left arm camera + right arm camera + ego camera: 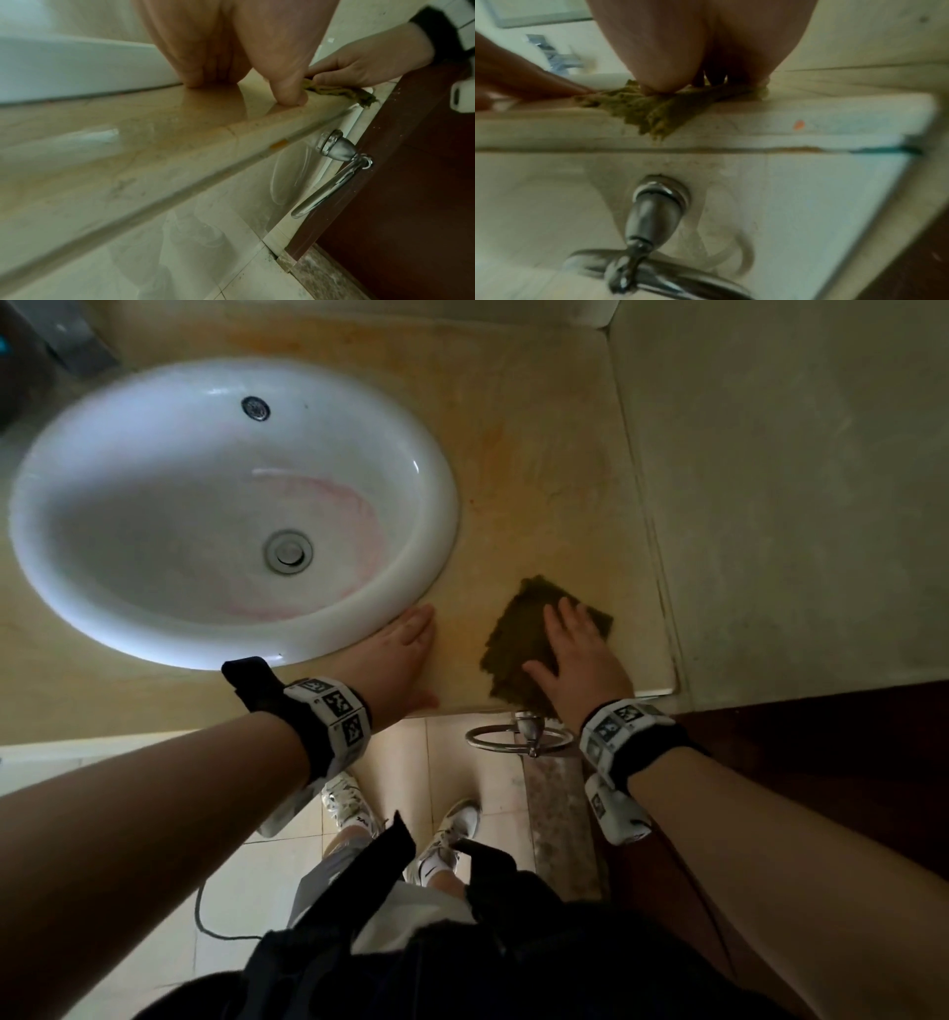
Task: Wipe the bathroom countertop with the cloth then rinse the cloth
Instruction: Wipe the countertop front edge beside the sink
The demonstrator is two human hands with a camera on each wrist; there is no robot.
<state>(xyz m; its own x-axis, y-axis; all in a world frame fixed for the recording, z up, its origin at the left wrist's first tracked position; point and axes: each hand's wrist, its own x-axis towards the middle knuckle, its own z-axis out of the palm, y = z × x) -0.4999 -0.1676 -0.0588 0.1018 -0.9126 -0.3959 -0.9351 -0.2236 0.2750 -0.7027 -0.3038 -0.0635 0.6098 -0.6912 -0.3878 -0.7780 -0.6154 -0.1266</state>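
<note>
From the head view, the right hand (577, 654) lies flat on an olive-green cloth (518, 634), its fingers straight and spread, pressing it onto the beige countertop (539, 480) near the front right corner. The left hand (398, 660) rests palm-down on the counter with its fingers straight, touching the rim of the white sink (436, 516); it holds nothing. Below the counter edge a metal towel ring (513, 739) sticks out. In the left wrist view, the left hand (231, 50) has its fingertips (290, 95) planted on the counter (154, 113), the sink (77, 67) just behind, and the right hand (359, 63) presses the cloth (342, 91), whose frayed corner reaches the counter's front edge. The right wrist view is blurred: the right hand (700, 46) bears down on the bunched cloth (649, 109), one corner hanging over the edge, the towel ring (652, 213) below.
</note>
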